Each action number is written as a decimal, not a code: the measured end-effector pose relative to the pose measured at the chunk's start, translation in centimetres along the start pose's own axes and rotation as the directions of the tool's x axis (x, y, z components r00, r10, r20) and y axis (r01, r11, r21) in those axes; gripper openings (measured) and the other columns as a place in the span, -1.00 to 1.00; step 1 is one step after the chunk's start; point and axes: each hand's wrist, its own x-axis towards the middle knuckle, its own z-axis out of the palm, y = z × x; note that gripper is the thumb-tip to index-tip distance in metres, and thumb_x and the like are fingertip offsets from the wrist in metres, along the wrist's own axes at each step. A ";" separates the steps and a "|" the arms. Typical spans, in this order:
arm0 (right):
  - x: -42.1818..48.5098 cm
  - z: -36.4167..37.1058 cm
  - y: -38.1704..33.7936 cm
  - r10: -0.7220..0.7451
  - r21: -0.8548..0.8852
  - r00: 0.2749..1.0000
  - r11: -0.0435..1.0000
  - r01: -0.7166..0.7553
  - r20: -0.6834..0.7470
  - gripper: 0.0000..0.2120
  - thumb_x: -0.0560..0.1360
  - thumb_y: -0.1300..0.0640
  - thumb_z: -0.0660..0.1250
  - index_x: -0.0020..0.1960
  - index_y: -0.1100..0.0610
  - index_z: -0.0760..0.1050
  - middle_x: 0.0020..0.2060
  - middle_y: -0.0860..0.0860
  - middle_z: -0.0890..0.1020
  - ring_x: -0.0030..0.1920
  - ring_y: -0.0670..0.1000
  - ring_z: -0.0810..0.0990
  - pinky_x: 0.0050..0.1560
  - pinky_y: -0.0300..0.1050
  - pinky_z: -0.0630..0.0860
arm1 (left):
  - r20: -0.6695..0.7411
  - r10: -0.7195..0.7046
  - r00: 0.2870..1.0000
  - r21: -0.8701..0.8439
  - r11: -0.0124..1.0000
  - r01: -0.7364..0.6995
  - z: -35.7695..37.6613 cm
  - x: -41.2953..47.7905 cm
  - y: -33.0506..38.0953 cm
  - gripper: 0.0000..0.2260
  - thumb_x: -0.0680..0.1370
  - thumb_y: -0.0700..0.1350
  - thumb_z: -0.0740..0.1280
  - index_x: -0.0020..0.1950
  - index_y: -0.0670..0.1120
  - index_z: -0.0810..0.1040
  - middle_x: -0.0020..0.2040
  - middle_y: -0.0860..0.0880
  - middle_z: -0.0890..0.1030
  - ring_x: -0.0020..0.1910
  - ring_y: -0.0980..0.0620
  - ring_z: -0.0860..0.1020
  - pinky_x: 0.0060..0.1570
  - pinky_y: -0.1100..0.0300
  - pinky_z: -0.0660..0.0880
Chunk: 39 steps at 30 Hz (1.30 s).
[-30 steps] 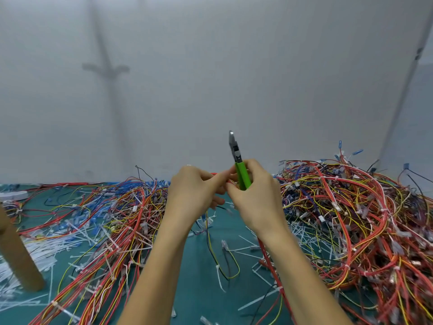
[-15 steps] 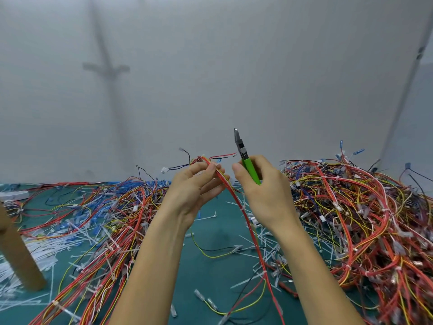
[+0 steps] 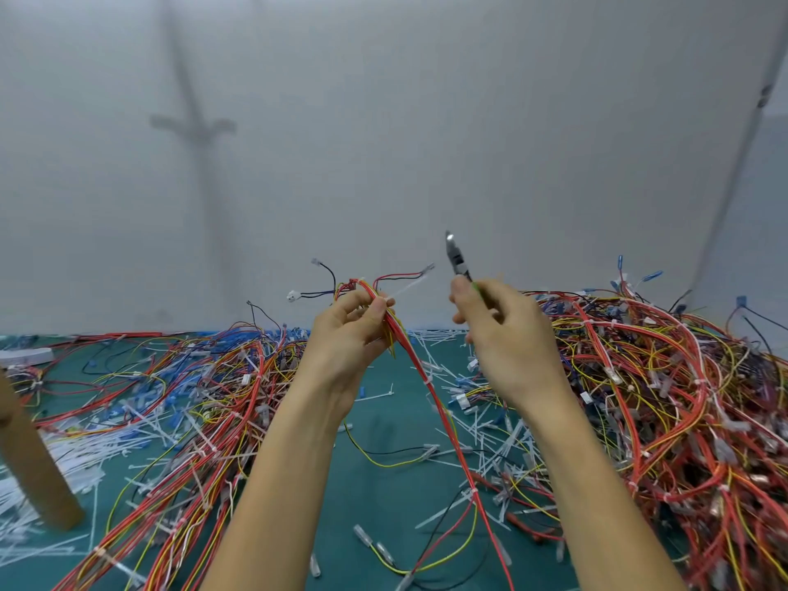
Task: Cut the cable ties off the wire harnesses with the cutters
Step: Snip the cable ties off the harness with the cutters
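The left hand (image 3: 345, 339) pinches the wire harness (image 3: 410, 348) just below its cable tie (image 3: 407, 287), while the right hand (image 3: 511, 339), apart to the right, grips the cutters (image 3: 454, 257).

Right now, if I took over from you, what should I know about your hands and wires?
Left hand grips a raised red-and-yellow wire harness; a white plastic cable tie sticks out of it, uncut.
Right hand holds the green-handled metal cutters, tips up, apart from the harness.
Done: loose cut white ties litter the teal mat.
Left: that tie, plus tied harnesses heaped on both sides.
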 end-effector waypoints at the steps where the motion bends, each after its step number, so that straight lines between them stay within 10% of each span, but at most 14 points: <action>1: 0.0 0.0 0.1 0.022 -0.048 0.998 0.999 -0.020 0.051 -0.52 0.52 -0.34 0.11 -0.07 0.03 0.58 -0.24 -0.01 0.64 -0.20 0.06 0.61 -0.12 0.05 0.55 | -0.013 0.016 1.000 0.020 1.000 -0.015 0.1 0.0 0.0 -0.85 0.63 -0.24 0.24 -0.09 -0.15 0.55 -0.19 -0.04 0.57 -0.27 0.06 0.54 0.00 0.13 0.60; 9: -0.3 0.6 0.6 0.085 -0.235 0.937 0.972 -0.003 0.340 -0.47 0.59 -0.29 0.05 -0.09 0.09 0.59 -0.19 0.08 0.66 -0.17 0.10 0.63 -0.06 0.06 0.54 | -0.064 0.104 0.993 0.059 0.993 -0.100 0.3 -0.2 0.0 -0.83 0.62 -0.22 0.27 -0.07 -0.07 0.64 -0.23 -0.02 0.58 -0.23 0.06 0.55 0.00 0.15 0.56; 39: -0.8 2.3 -0.3 0.069 -0.152 0.954 0.988 -0.025 0.291 -0.51 0.63 -0.19 0.08 -0.17 0.12 0.58 -0.31 0.04 0.63 -0.25 0.10 0.61 -0.14 0.14 0.56 | -0.008 0.110 0.994 0.006 0.994 -0.110 -0.3 0.3 -0.6 -0.82 0.61 -0.22 0.28 0.13 -0.07 0.64 -0.16 0.11 0.70 -0.24 0.21 0.58 0.05 0.27 0.56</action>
